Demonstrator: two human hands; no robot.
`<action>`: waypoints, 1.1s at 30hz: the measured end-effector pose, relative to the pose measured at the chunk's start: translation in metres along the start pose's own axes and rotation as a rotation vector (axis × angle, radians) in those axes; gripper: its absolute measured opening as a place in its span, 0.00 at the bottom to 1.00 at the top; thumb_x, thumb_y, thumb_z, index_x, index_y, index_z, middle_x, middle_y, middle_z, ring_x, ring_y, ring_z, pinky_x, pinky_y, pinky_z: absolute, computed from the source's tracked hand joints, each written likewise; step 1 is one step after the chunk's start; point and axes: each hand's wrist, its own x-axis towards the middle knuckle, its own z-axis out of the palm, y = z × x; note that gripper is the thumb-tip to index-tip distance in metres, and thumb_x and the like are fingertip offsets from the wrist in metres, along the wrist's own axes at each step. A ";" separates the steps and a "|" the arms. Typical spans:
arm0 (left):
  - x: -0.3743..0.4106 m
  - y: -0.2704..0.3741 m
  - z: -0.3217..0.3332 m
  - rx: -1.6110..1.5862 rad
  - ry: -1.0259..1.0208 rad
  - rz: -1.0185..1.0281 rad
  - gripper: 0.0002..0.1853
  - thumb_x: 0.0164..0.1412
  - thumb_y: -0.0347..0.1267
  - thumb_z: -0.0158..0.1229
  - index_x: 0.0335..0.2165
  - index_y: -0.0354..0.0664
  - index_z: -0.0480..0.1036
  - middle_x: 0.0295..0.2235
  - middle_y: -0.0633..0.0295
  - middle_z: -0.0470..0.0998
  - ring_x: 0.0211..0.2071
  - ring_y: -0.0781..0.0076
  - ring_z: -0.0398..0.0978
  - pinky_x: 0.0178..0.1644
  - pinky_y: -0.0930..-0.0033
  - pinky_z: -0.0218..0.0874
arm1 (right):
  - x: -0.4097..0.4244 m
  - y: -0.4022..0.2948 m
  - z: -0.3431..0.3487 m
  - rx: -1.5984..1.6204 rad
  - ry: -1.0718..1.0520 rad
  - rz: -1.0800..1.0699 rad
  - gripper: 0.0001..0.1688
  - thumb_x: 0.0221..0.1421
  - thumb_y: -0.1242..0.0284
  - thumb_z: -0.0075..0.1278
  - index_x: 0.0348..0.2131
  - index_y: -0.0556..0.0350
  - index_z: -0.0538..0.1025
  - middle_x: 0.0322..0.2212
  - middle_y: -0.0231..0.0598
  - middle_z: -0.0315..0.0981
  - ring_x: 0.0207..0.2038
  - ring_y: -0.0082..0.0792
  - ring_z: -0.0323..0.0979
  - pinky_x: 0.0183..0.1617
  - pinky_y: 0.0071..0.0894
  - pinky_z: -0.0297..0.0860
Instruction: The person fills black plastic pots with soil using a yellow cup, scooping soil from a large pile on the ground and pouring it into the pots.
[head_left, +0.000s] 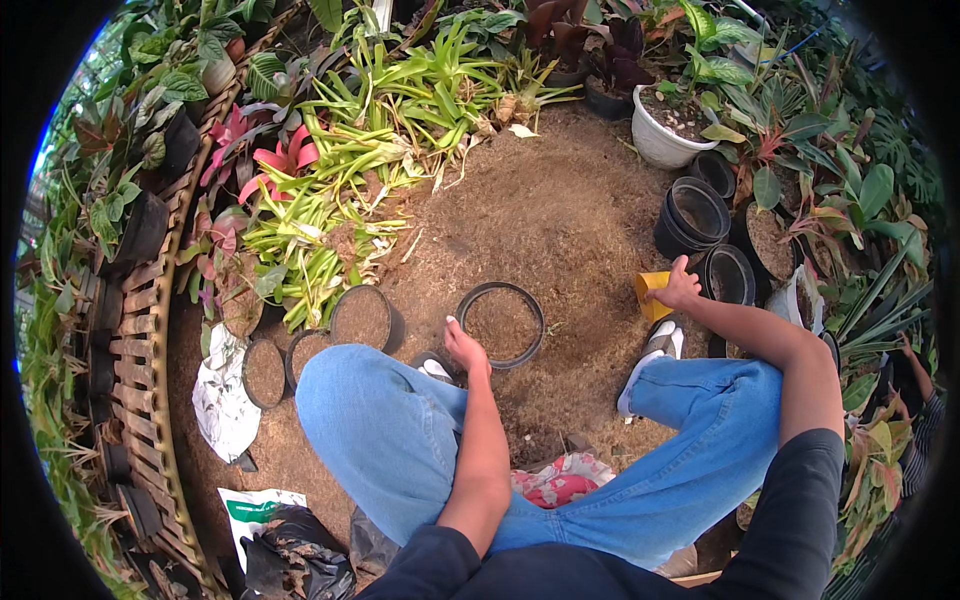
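My left hand (466, 346) is at the lower left rim of a round black plastic pot (501, 367), which is filled with brown soil or substrate. Whether its fingers grip the rim I cannot tell. On the right, my right hand (677, 285) is at a yellow container (651, 297), thumb pointing up, fingers partly hidden; it seems to touch the container's edge. That yellow piece stands near my right shoe (660, 341). More black pots with brown filling, one of them larger (394, 330), stand beyond my left knee.
Uprooted green strap-leaved plants (405, 97) lie in a heap ahead. Stacked black pots (679, 232) and a white planter (660, 142) stand at right. A slatted edging (161, 337) curves along the left, near a white plastic bag (225, 397). A person's arm (921, 371) shows at far right.
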 end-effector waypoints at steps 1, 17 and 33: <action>0.000 0.006 -0.001 -0.002 0.008 0.011 0.29 0.70 0.50 0.44 0.37 0.30 0.74 0.33 0.49 0.74 0.35 0.53 0.67 0.46 0.56 0.57 | -0.004 0.002 0.006 -0.026 -0.064 0.022 0.68 0.33 0.47 0.72 0.59 0.46 0.44 0.53 0.67 0.58 0.56 0.64 0.63 0.57 0.58 0.65; -0.011 0.010 0.001 -0.009 -0.037 -0.014 0.26 0.70 0.47 0.45 0.29 0.31 0.68 0.24 0.58 0.64 0.28 0.62 0.58 0.37 0.58 0.53 | 0.010 -0.011 0.015 0.189 -0.356 -0.001 0.68 0.43 0.49 0.63 0.64 0.50 0.33 0.59 0.63 0.56 0.59 0.54 0.64 0.52 0.58 0.70; 0.006 0.002 -0.009 -0.012 -0.001 0.050 0.26 0.70 0.47 0.46 0.29 0.32 0.71 0.24 0.56 0.65 0.27 0.62 0.60 0.36 0.58 0.53 | -0.042 -0.102 -0.097 0.406 -0.871 -0.395 0.58 0.45 0.54 0.62 0.63 0.50 0.45 0.54 0.57 0.57 0.48 0.42 0.65 0.46 0.43 0.67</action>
